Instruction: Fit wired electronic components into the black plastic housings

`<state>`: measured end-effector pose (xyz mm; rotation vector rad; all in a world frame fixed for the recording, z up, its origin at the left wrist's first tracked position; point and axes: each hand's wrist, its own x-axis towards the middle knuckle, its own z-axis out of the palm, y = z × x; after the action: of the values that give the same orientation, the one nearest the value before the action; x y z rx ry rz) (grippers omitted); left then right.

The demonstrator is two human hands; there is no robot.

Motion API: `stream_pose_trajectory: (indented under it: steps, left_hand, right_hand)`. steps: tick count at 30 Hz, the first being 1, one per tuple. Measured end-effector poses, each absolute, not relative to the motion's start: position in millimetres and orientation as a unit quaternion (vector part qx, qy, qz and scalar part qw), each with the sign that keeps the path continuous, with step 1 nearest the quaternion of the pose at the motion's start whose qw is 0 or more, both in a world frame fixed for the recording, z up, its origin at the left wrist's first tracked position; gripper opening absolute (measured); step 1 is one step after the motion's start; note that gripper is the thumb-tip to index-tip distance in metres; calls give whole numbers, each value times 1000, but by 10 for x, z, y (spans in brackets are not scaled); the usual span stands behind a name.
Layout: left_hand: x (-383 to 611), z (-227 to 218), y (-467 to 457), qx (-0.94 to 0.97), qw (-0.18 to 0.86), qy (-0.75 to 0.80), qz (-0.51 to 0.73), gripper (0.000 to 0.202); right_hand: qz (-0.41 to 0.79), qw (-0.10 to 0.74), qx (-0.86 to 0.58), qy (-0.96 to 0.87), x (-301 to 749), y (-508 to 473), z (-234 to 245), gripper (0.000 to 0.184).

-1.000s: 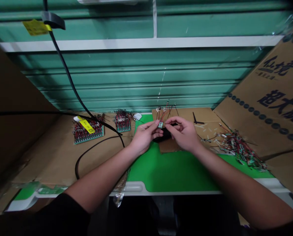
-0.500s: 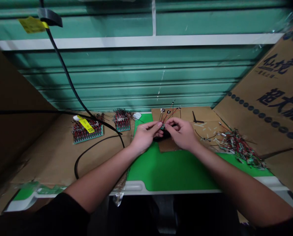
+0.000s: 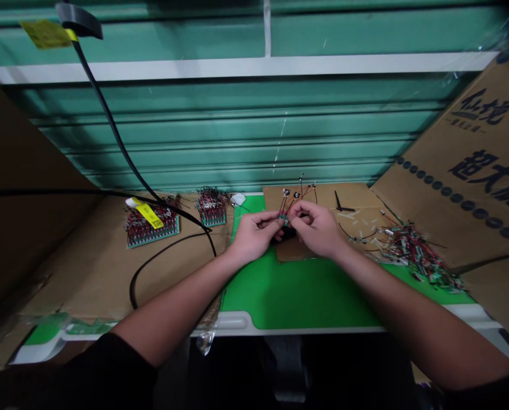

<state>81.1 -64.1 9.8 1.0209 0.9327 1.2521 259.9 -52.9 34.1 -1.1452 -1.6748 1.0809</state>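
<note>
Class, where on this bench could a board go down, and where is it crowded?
Bare: green mat below the left hand and right hand, above its white edge. Crowded: tangled wired parts at right, wired circuit boards at left.

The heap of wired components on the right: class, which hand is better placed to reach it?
Probably the right hand: it is nearer the heap. The left hand lies farther off, beyond the small green circuit board that both hands pinch.
</note>
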Motion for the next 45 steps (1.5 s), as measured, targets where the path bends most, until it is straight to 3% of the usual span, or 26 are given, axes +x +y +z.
stream_pose_trajectory:
  steps: [35, 45]
  left_hand:
    - [850, 133, -714, 454, 564, 433, 537, 31]
    - [861, 30, -751, 542, 477, 424, 547, 16]
  right_hand:
    - [512, 402, -372, -662, 2603, -521, 230, 12]
    - [509, 411, -380, -654, 2594, -558, 184, 7]
